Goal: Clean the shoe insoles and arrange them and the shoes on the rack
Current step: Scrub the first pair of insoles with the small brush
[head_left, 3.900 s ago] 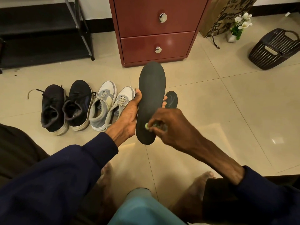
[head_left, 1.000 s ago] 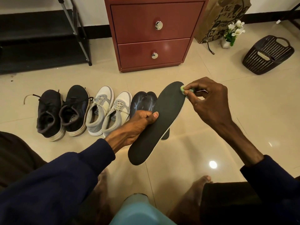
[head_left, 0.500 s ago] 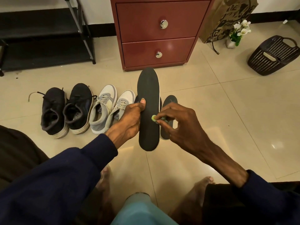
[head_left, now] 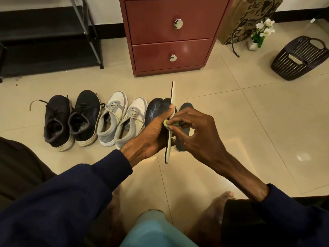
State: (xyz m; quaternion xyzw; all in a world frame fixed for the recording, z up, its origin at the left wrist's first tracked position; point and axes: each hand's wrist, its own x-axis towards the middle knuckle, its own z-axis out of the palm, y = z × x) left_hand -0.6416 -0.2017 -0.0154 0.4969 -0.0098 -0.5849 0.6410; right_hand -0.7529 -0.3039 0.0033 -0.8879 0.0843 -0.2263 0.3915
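My left hand (head_left: pixel 153 134) grips a long insole (head_left: pixel 172 97) that stands edge-on to me, its pale underside facing right and its black top facing left. My right hand (head_left: pixel 194 132) pinches a small green wipe (head_left: pixel 166 123) against the insole's near edge. On the floor behind lie other dark insoles (head_left: pixel 156 107) and one more (head_left: pixel 186 108) to their right. A black pair of shoes (head_left: pixel 71 120) and a white-grey pair of sneakers (head_left: pixel 121 120) stand in a row at the left. The black shoe rack (head_left: pixel 44 38) is at the far left.
A red-brown drawer cabinet (head_left: pixel 170 34) stands straight ahead. To its right are a paper bag (head_left: pixel 247 16), a small vase of white flowers (head_left: pixel 260 34) and a dark plastic basket (head_left: pixel 300 57). My bare feet and a light blue object (head_left: pixel 153 232) are below my hands.
The insole has been turned from showing its black face to standing edge-on. My right hand with the wipe stays at its middle edge.
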